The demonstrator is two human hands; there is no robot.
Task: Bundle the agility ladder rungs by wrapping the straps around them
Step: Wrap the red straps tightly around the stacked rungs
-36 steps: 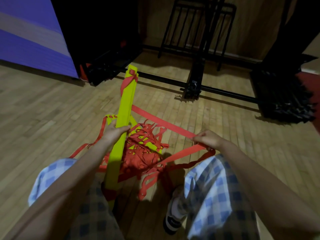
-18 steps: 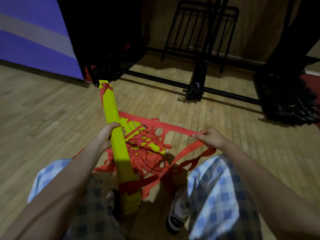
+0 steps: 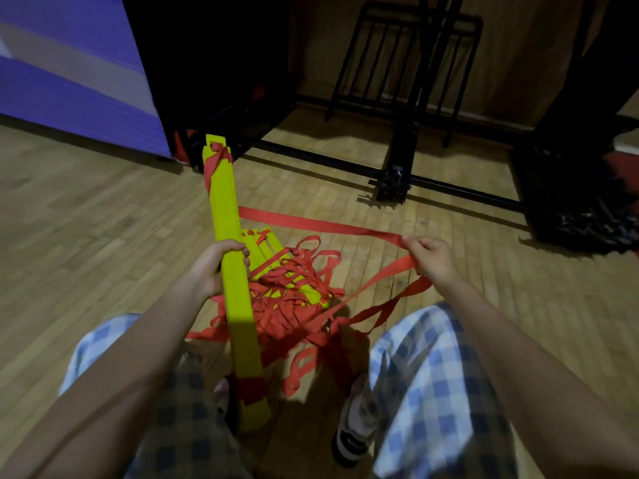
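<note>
The left hand (image 3: 214, 267) grips the stacked yellow rungs (image 3: 232, 267) at mid-length, holding the stack tilted above the wooden floor (image 3: 86, 236), probably so the strap can pass around it. The right hand (image 3: 430, 259) pinches the red strap (image 3: 311, 223) and holds it taut out to the side, ready for wrapping. Loose strap (image 3: 294, 302) and a few more rungs lie heaped between the knees.

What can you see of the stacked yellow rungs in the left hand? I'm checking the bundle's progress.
The stack of flat yellow plastic rungs is a long, narrow bar, pointing away from the person. The left hand grips its middle. Red fabric strap is knotted round the far end, banded near the near end, and runs taut from it to the right hand.
</note>
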